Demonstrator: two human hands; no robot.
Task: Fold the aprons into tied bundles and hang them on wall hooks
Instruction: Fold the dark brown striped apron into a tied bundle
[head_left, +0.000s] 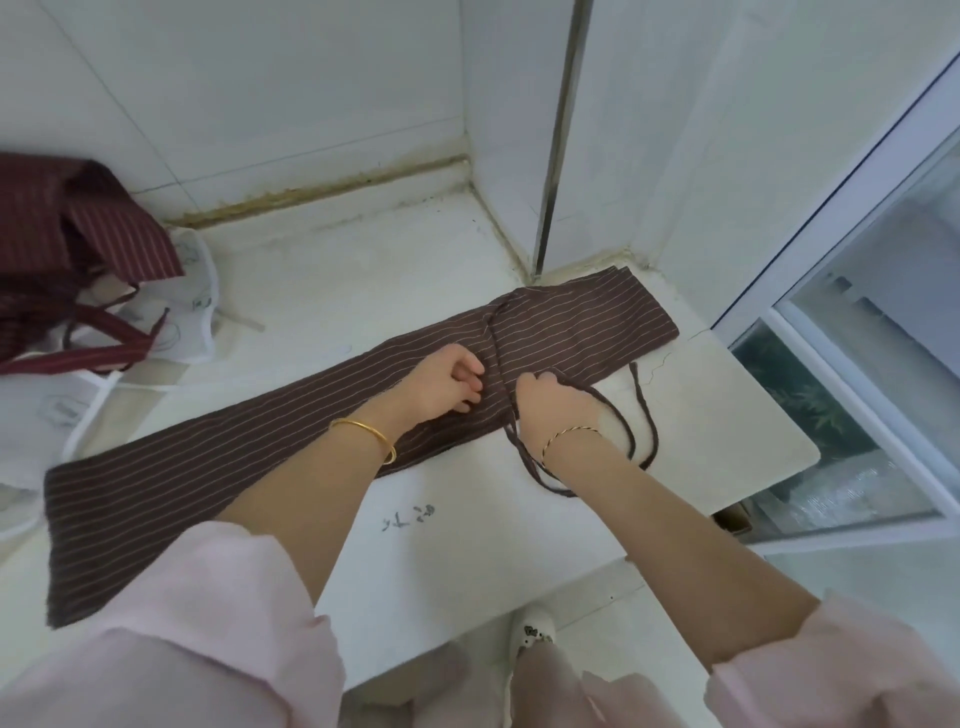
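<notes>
Head view shows a brown pinstriped cloth apron (311, 452), folded into a long narrow strip, lying diagonally across the white table (467, 545) from the near left edge to the far corner by the wall. Its thin brown tie string (618, 415) crosses the strip near the middle and loops off onto the bare table at right. At mid-strip the left hand (441, 382) rests on the fabric with fingers loosely curled, gripping nothing I can make out; the right hand (558, 402) is closed around the string just beside it. A maroon striped apron (78, 234) lies heaped at far left, well apart. The strip looks unrolled and untied, so the likely risks are the folds springing open if the left hand lifts off, or the slack loop snagging and knotting.
</notes>
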